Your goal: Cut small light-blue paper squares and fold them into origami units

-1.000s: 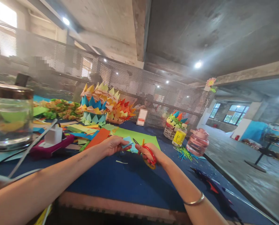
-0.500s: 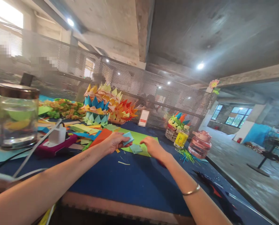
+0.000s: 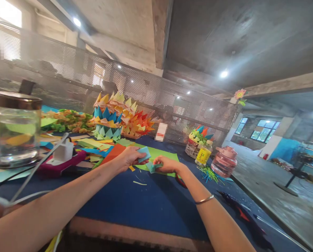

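My left hand (image 3: 130, 156) is closed on a light blue piece of paper (image 3: 144, 153), held a little above the table. To its right, my right hand (image 3: 167, 164) pinches the edge of a second light blue paper piece (image 3: 151, 168), which tilts up off a green sheet (image 3: 172, 156). That green sheet lies flat under both hands. An orange-red sheet (image 3: 114, 154) lies beside my left hand. Something with a red handle (image 3: 181, 180) shows partly behind my right wrist; the rest of it is hidden.
Folded-paper crowns (image 3: 107, 119) stand at the back, left of a yellow-labelled bottle (image 3: 203, 154) and a pink bottle (image 3: 224, 161). A glass jar (image 3: 15, 136), a purple power strip (image 3: 63, 164) and cables are at left. Dark pointed tool (image 3: 242, 213) lies right, by the table's edge.
My right hand has moved down and left and now grips the light blue paper piece that lay on the green sheet, lifting its edge. My left hand has hardly moved.
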The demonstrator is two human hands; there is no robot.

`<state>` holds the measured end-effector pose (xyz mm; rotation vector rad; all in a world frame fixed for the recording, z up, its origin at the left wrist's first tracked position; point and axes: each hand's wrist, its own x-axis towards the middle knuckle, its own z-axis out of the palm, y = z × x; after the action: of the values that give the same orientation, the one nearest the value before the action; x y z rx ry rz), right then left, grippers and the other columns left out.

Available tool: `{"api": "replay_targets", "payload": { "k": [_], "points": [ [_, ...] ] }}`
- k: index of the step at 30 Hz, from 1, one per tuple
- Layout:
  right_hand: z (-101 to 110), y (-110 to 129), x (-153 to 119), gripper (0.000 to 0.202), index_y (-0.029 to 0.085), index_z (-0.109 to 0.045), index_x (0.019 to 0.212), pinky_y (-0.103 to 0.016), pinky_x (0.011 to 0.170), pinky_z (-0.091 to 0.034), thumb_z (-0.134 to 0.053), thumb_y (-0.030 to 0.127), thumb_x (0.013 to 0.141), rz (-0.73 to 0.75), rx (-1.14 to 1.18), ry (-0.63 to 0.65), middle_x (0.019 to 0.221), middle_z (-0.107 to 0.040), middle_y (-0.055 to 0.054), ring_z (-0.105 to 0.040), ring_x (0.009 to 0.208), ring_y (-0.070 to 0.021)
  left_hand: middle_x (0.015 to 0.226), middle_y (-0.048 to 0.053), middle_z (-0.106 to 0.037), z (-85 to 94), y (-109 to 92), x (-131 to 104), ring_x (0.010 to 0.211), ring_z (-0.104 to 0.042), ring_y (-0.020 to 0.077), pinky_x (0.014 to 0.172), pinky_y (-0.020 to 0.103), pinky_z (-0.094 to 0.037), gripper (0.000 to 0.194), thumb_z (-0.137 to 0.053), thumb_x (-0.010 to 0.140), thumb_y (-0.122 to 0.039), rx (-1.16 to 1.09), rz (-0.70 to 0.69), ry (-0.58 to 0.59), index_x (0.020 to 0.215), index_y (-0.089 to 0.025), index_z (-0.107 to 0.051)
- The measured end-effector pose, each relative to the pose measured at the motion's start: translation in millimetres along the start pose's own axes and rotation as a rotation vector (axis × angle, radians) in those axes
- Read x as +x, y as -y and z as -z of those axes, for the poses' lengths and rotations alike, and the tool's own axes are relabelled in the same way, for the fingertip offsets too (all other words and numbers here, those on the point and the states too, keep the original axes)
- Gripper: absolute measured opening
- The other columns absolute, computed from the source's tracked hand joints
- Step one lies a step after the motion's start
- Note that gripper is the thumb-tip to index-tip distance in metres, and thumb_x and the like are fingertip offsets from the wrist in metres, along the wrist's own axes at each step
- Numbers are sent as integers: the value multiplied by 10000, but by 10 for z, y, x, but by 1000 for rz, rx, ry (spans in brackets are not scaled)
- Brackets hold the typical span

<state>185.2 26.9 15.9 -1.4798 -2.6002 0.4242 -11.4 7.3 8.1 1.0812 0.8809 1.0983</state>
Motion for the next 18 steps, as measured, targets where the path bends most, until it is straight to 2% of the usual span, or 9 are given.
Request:
{"api": "replay_targets", "payload": {
  "k": [5, 8, 11, 15, 18],
  "points": [
    [-75, -51, -48, 324, 138, -556, 945, -204, 568, -394, -640, 177, 634, -44, 156, -79, 691, -581, 25, -516, 609, -108, 625, 56, -669, -15, -30, -24, 558, -646, 155, 584, 242, -536, 115, -651, 643, -53, 16, -10, -41, 675, -108, -555],
    [-109, -67, -40, 188, 134, -557, 834, -186, 538, -381, -622, 201, 671, -71, 249, -115, 661, -583, 32, -517, 583, -93, 608, 49, -665, -13, -39, -27, 540, -639, 142, 566, 225, -530, 104, -640, 652, -54, 26, -6, -50, 664, -113, -555],
    [-108, -86, -32, 179, 134, -546, 789, -182, 494, -365, -639, 225, 667, -128, 320, -148, 592, -575, 37, -519, 534, -93, 610, 52, -667, -4, -23, -12, 549, -642, 146, 557, 224, -526, 114, -658, 639, -69, 52, -3, -36, 692, -113, -566],
    [-3, -106, -79, 169, 132, -545, 724, -189, 467, -350, -667, 206, 635, -193, 370, -201, 509, -553, 33, -515, 490, -99, 614, 62, -667, -4, -7, -1, 562, -650, 165, 566, 244, -530, 158, -676, 617, -83, 105, -10, -27, 724, -103, -562],
    [117, -38, -148, 218, 134, -566, 665, -186, 484, -349, -688, 310, 623, -161, 399, -247, 534, -558, 27, -497, 500, -83, 615, 64, -670, -10, 4, 7, 555, -650, 168, 551, 244, -526, 176, -682, 607, -93, 132, -8, -8, 728, -104, -556]
  ]
}}
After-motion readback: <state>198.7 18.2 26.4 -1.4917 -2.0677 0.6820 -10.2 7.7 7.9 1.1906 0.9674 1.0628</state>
